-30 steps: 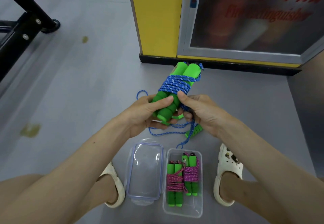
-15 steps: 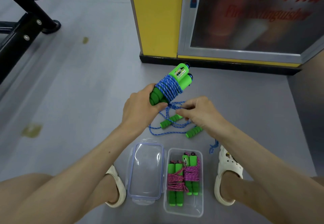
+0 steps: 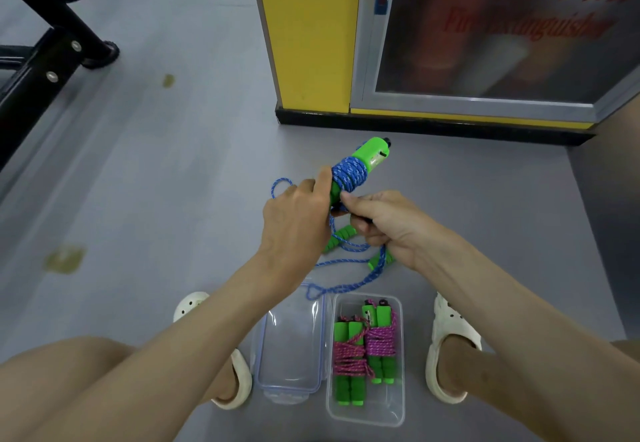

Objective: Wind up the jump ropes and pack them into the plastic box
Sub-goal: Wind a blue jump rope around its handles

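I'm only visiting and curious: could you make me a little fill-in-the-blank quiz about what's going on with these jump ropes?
1. The cord wound round the handles that the left hand holds is coloured ____.
2. The plastic box already holds ____ wound ropes.
3. The clear lid lies off the box, on the ____.
Missing words: blue; two; floor.

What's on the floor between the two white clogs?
Head view: the clear lid and, right of it, the plastic box holding two wound pink jump ropes.
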